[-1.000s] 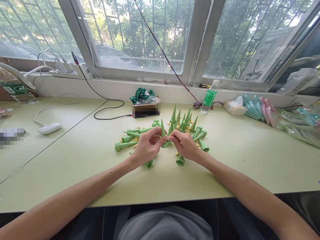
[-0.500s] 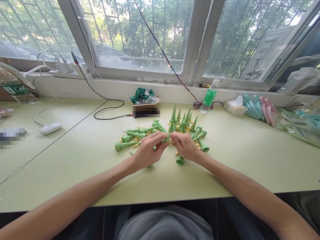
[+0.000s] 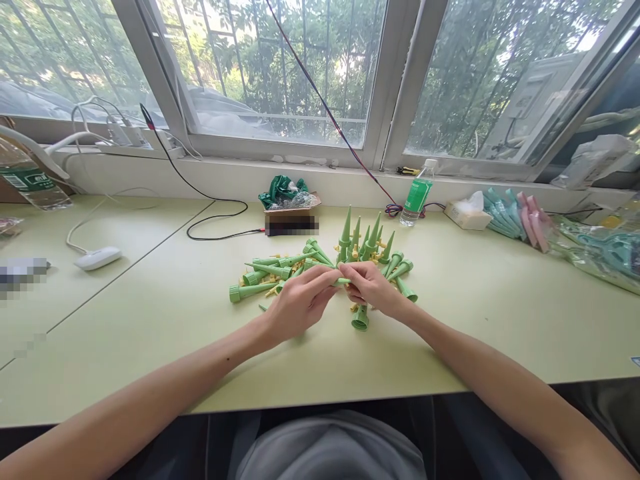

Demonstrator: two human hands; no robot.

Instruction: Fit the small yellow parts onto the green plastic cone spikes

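Well, take the standing green spikes (image 3: 345, 240) as the landmark: far to their left lies a white corded device (image 3: 100, 258), and closer in on that side are the fallen green spikes (image 3: 251, 291), jumbled with small yellow pieces (image 3: 271, 291). Just on the near side of the standing ones, I see the left hand (image 3: 300, 298) clamped on a held green spike (image 3: 343, 282), most of it hidden by fingers. The right hand (image 3: 373, 287) meets it there, thumb and fingers pinched on the same piece; I can't tell whether they grip anything yellow too. Behind and right of the standing spikes is a green-labelled bottle (image 3: 417, 199), upright, and farther right a tissue box (image 3: 467, 215).
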